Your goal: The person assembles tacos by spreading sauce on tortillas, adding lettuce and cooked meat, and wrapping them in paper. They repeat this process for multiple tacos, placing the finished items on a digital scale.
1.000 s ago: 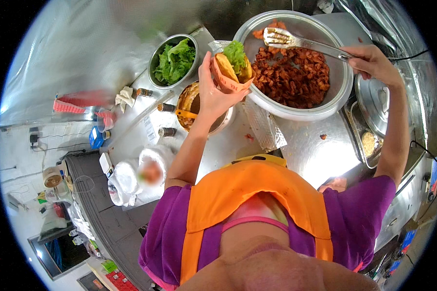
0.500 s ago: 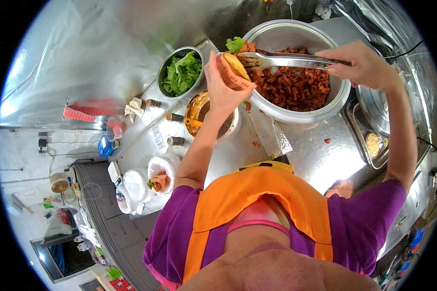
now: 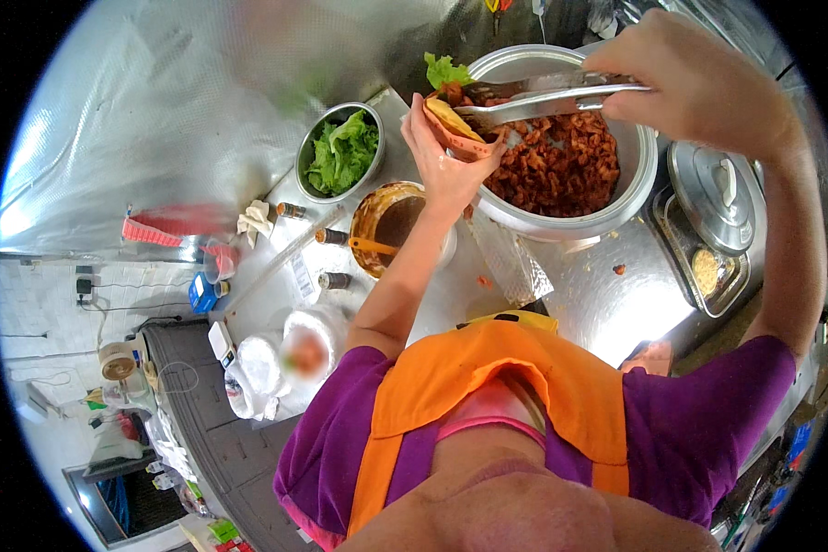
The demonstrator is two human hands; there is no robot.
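My left hand (image 3: 444, 175) is closed around a yellow bread (image 3: 454, 120) in an orange-pink paper sleeve (image 3: 465, 145), held upright at the left rim of a large round pot (image 3: 616, 213). A lettuce leaf (image 3: 446, 71) and reddish meat show at the bread's far side. My right hand (image 3: 685, 87) grips metal tongs (image 3: 543, 103), whose tips reach into the bread's opening. Just what lies between the tips is hidden. Chopped reddish-brown meat (image 3: 561, 170) lies in the pot beneath the tongs.
Left of the pot stand a metal bowl of lettuce (image 3: 343, 152) and a sauce pot (image 3: 377, 207) with an orange-handled utensil (image 3: 373, 246). Small jars (image 3: 334, 281) are nearby. A lidded tray (image 3: 708, 276) lies right; white bags (image 3: 259, 359) sit at the near left.
My right hand has risen and moved farther from me, with the tongs still at the bread. My left hand and the wrapped bread have shifted slightly right.
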